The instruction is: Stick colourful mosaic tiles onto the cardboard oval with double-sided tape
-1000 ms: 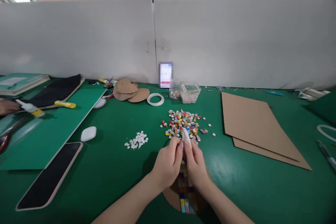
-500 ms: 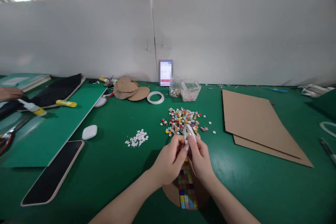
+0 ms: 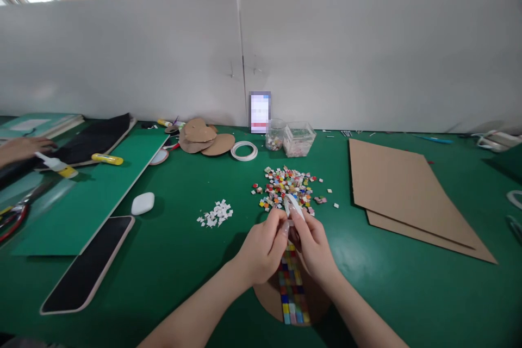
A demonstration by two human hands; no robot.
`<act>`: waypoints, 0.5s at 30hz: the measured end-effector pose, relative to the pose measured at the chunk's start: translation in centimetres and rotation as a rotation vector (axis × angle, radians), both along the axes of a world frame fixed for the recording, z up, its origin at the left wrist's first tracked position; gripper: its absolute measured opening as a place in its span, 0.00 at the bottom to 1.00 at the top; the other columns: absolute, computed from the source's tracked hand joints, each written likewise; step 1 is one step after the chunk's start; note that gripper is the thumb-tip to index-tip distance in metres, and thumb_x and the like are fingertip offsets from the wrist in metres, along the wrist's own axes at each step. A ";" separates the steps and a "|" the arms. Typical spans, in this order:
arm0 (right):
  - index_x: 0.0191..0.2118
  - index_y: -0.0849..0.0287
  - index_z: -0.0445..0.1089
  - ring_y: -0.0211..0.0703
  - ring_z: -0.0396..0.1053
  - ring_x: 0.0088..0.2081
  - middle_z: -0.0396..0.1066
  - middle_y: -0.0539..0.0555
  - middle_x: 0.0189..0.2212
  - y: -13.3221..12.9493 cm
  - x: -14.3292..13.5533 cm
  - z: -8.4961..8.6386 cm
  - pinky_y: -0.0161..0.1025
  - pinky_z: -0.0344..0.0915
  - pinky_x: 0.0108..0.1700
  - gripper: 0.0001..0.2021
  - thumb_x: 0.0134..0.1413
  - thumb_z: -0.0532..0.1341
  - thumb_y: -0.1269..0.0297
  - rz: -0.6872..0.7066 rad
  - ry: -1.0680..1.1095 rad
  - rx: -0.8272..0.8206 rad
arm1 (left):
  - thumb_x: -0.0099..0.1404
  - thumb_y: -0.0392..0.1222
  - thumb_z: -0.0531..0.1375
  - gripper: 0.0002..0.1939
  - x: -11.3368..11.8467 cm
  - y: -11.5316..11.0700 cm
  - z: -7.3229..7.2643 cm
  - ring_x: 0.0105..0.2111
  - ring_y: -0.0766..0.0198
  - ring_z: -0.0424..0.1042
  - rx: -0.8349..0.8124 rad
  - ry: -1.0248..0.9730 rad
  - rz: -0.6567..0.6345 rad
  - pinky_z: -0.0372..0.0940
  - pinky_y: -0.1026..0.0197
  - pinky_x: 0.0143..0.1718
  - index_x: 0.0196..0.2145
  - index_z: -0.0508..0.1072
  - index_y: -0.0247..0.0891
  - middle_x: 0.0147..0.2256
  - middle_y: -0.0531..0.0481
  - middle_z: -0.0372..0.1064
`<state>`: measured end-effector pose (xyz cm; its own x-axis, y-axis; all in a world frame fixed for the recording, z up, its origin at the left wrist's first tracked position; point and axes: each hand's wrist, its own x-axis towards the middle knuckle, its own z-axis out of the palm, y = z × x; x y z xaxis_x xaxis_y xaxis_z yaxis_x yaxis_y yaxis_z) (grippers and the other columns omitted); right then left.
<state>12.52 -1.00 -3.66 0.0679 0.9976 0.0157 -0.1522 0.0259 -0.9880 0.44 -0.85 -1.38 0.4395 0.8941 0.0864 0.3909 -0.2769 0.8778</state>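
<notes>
My right hand (image 3: 314,239) is closed on a narrow roll of white tape (image 3: 294,206), held upright by its rim. The fingers of my left hand (image 3: 263,247) pinch together at the roll's near side; the loose end there is too small to make out clearly. Both hands meet above a round cardboard disc (image 3: 267,299). Strips of coloured mosaic tiles (image 3: 291,283) run down its middle, their far end hidden by my hands. Just beyond the roll lies a loose heap of mixed coloured tiles (image 3: 287,179). Small white paper squares (image 3: 216,213) are piled to the left.
A phone (image 3: 87,269) and a white case (image 3: 142,204) lie left, beside a green board (image 3: 134,174). Another person's hand (image 3: 24,149) is at far left near a glue bottle (image 3: 59,165). Cardboard sheets (image 3: 399,185) lie right. Clear containers (image 3: 299,138) stand by the partition (image 3: 346,60).
The view has shifted slightly. My hands keep the tape roll in nearly the same place, with small finger movements. The other person's hand at far left has moved a little to the right.
</notes>
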 end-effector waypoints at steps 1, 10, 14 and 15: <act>0.29 0.61 0.68 0.37 0.57 0.25 0.61 0.49 0.22 0.0 0.0 0.1 0.33 0.58 0.28 0.15 0.53 0.55 0.52 0.003 -0.002 -0.004 | 0.68 0.42 0.42 0.08 0.0 0.0 0.0 0.23 0.67 0.58 0.004 0.003 0.000 0.51 0.65 0.24 0.35 0.56 0.39 0.24 0.55 0.58; 0.24 0.60 0.63 0.32 0.48 0.21 0.52 0.45 0.18 -0.1 0.3 0.0 0.31 0.50 0.22 0.14 0.54 0.56 0.56 0.043 0.041 -0.034 | 0.68 0.41 0.40 0.11 0.0 0.1 -0.3 0.22 0.68 0.55 0.034 -0.025 0.025 0.49 0.64 0.24 0.29 0.55 0.39 0.23 0.56 0.54; 0.23 0.60 0.61 0.32 0.46 0.21 0.50 0.44 0.18 -0.1 0.4 -0.4 0.31 0.48 0.22 0.15 0.55 0.56 0.56 0.011 0.036 -0.039 | 0.68 0.40 0.41 0.12 0.0 0.2 -0.5 0.22 0.68 0.54 0.054 0.016 -0.002 0.48 0.64 0.24 0.27 0.52 0.40 0.22 0.56 0.52; 0.23 0.60 0.61 0.32 0.46 0.21 0.50 0.44 0.18 -0.1 0.4 -0.4 0.31 0.48 0.22 0.15 0.55 0.56 0.56 0.003 0.031 -0.038 | 0.68 0.40 0.41 0.11 -0.1 0.2 -0.6 0.22 0.68 0.54 0.056 0.021 -0.008 0.47 0.64 0.24 0.27 0.52 0.40 0.22 0.57 0.52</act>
